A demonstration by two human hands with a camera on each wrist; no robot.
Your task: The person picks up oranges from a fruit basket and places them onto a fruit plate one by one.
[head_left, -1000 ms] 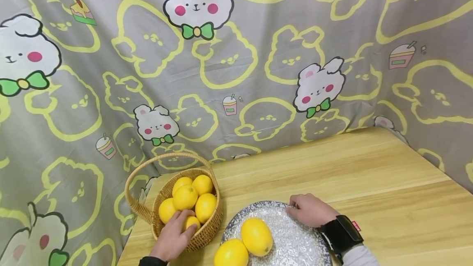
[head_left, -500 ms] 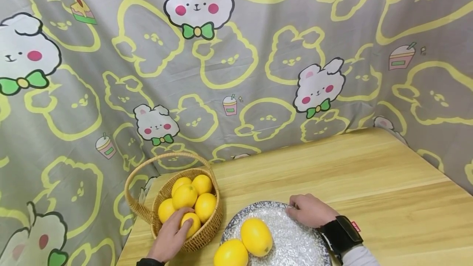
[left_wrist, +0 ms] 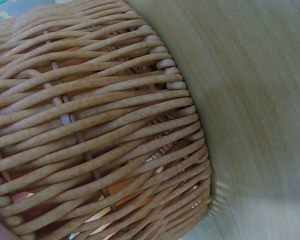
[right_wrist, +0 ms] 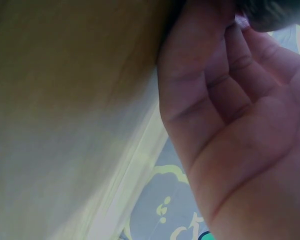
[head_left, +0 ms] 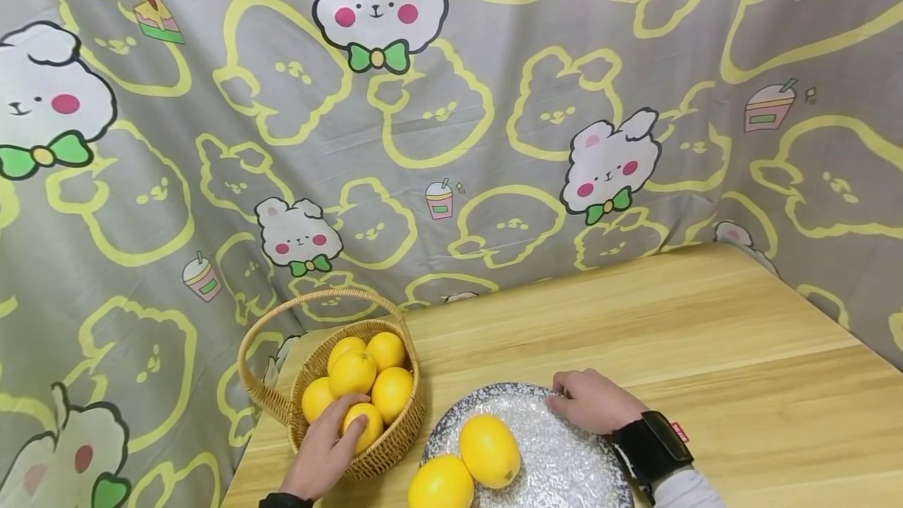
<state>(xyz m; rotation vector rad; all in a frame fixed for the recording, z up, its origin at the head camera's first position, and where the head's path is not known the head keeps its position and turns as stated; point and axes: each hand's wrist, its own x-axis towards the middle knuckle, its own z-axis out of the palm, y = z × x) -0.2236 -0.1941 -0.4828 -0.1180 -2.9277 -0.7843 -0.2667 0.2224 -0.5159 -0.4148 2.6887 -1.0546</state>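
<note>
In the head view my left hand (head_left: 324, 449) reaches into a wicker basket (head_left: 391, 449), thumb and fingers curled round a yellow lemon (head_left: 364, 428) at its near side. Several more lemons (head_left: 353, 372) are heaped behind that one. My right hand (head_left: 596, 402) grips the far right rim of a round speckled grey plate (head_left: 557, 461). Its curled fingers (right_wrist: 240, 65) meet the plate's dark edge (right_wrist: 275, 12) in the right wrist view. Two lemons (head_left: 490, 451) lie side by side on the plate's left part. Woven basket wall (left_wrist: 100, 115) fills most of the left wrist view.
The basket's tall arched handle (head_left: 320, 296) stands up toward the back left. Everything rests on a wooden table (head_left: 635, 312), bordered behind and at the sides by a grey curtain (head_left: 494, 139) printed with rabbits.
My left hand has shifted slightly back toward the near left, its thumb and fingers now round the near lemon, which shows more. My right hand and the plate have stayed put.
</note>
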